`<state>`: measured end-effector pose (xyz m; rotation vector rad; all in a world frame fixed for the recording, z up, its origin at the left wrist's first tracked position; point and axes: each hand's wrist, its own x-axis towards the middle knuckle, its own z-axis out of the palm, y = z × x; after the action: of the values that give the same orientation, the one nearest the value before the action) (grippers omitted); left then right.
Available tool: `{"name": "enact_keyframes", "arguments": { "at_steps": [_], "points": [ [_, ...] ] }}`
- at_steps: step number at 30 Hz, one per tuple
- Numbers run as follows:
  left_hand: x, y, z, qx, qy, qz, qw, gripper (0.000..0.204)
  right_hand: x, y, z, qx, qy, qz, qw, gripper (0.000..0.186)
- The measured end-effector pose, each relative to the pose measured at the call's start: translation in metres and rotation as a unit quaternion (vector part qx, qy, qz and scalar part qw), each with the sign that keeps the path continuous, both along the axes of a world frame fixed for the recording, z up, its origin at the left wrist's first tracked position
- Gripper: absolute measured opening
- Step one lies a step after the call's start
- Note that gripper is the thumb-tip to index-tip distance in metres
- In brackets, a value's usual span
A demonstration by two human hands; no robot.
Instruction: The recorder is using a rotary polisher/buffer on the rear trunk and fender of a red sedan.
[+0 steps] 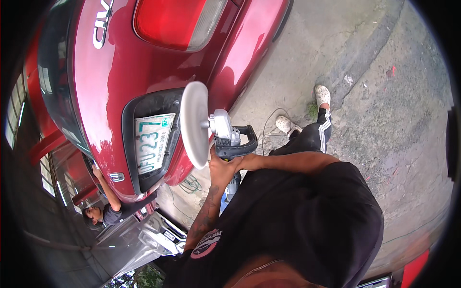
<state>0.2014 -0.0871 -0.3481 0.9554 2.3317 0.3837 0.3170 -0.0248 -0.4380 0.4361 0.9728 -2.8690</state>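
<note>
Both my hands are at a corded-looking polisher (222,126) with a grey head, a black loop handle and a wide white round pad (193,126). My left hand (221,172), at the end of a tattooed forearm, closes on the tool's dark body below the head. Right beside it, my right hand (244,162) grips the polisher too, its fingers mostly hidden. The pad stands edge-on before the rear of a dark red car (163,67), by the licence plate (154,142). Whether pad and paint touch, I cannot tell.
A red and clear tail light (175,21) sits on the car. Another person (108,211) reaches a hand to the car's far side. A thin cord (265,126) and a coiled green cable (191,184) lie on the concrete floor (374,115). A white vehicle (161,240) stands beyond.
</note>
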Motion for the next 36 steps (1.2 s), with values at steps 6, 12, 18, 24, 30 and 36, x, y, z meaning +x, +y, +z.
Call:
{"name": "enact_keyframes", "arguments": {
  "at_steps": [6, 12, 18, 24, 30, 36],
  "points": [
    [0.009, 0.057, 0.001, 0.049, -0.060, -0.052, 0.996, 0.082, -0.006, 0.006, -0.031, -0.044, 0.033, -0.159, 0.986, 0.049],
    [0.032, 0.143, -0.009, 0.077, -0.113, -0.080, 0.987, 0.070, 0.019, 0.077, -0.030, -0.029, 0.060, -0.359, 0.931, 0.049],
    [0.064, 0.213, -0.022, 0.159, -0.139, -0.105, 0.972, 0.046, 0.064, 0.163, -0.024, 0.112, -0.015, -0.311, 0.944, 0.049],
    [0.084, 0.202, -0.039, 0.192, -0.243, -0.072, 0.948, 0.043, 0.086, 0.177, -0.036, 0.226, -0.046, -0.294, 0.928, 0.053],
    [0.116, 0.172, -0.054, 0.277, -0.101, -0.066, 0.953, 0.031, 0.107, 0.179, -0.020, 0.434, -0.094, -0.312, 0.840, 0.100],
    [0.135, 0.145, -0.070, 0.294, -0.236, 0.074, 0.923, 0.018, 0.130, 0.181, 0.002, 0.532, -0.107, -0.205, 0.815, 0.088]
  ]
}}
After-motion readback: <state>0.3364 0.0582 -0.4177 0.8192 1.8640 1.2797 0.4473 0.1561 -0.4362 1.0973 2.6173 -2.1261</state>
